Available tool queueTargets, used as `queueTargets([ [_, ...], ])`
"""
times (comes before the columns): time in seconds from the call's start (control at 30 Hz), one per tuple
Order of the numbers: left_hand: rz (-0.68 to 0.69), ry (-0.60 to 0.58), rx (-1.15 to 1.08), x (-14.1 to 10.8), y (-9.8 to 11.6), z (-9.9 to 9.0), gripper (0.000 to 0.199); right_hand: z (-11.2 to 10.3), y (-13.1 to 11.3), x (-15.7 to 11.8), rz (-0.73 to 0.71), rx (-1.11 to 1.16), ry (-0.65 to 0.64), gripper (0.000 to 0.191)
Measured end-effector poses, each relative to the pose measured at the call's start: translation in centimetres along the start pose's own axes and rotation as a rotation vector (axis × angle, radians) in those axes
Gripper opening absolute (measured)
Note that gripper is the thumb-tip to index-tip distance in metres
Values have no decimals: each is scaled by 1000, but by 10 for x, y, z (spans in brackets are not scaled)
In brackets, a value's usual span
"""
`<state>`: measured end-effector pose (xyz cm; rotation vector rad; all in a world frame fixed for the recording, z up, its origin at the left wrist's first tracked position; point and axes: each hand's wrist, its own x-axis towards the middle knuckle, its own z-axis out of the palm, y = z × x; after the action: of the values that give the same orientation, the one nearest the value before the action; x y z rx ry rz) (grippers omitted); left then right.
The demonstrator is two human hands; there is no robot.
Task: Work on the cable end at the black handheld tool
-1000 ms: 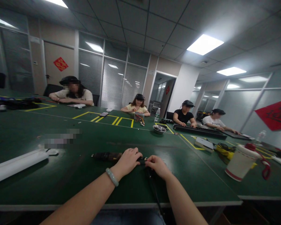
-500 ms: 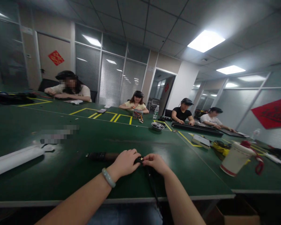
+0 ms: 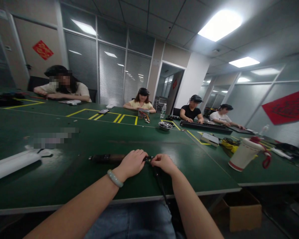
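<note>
Fingers of the left hand [image 3: 132, 163] curl over a dark, slim rod-shaped device [image 3: 107, 158] lying flat on the green counter [image 3: 89, 179]. Right hand [image 3: 163, 163] pinches the device's right end, fingers closed on it. Black cable [image 3: 160, 186] trails off the near edge. White cup [image 3: 241, 154] stands well apart, right.

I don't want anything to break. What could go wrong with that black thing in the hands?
The dark cable hangs off the table's edge toward the lap; a knee could snag it and yank the long dark device both hands pinch. The left hand and right hand hide the joint, so fingers might get nipped.
</note>
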<state>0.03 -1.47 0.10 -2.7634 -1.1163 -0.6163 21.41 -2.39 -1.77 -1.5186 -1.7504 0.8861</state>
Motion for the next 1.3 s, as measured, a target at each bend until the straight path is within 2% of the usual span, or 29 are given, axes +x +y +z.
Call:
queueTargets([
  [0.3,-47,-21,46,10,2,3,13,5,-4,-2,20,-216,129,16],
  [0.5,-32,-16,53,12,3,5,10,12,-10,-2,-20,-308,188,14],
  [0.83,-13,0,18,7,3,0,10,9,-9,-3,-78,-216,111,18],
  [1.3,18,-36,69,9,-2,4,11,7,-11,-5,-135,-251,123,15],
])
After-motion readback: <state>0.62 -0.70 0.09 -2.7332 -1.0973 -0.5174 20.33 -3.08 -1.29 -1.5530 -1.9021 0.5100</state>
